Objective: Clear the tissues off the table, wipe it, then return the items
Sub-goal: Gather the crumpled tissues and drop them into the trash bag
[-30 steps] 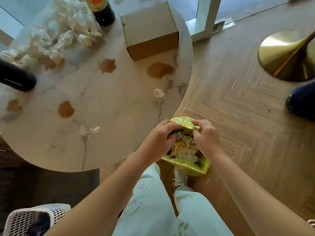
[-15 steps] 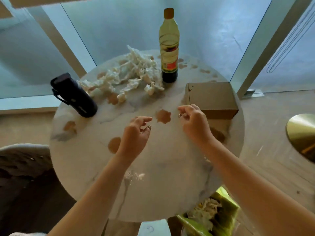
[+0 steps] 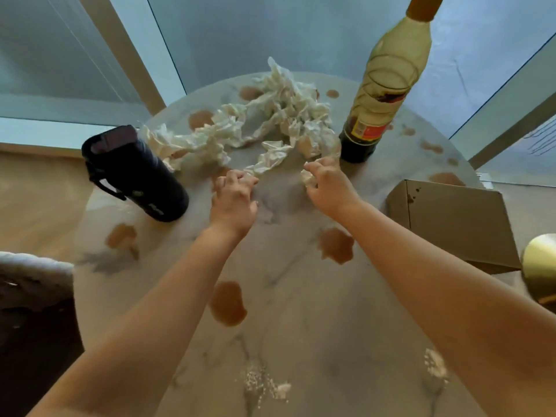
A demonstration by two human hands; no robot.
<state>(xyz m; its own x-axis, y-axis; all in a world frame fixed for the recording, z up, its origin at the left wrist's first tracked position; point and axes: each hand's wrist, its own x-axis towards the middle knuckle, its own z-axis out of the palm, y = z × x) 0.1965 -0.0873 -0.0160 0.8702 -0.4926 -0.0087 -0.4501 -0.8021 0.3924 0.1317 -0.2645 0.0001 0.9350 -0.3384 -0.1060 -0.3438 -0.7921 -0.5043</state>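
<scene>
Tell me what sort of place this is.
Probably a home or café corner by a window: a round marble table beside floor-length glass panels, with wood flooring beneath.

Legible text: none. The bottle (image 3: 388,82) at my far right carries a red and yellow label, print too blurred to read. The dark flask (image 3: 135,173) at my far left bears a small pale mark near its base, also unreadable. The cardboard box (image 3: 457,224) at my right shows no print.
</scene>
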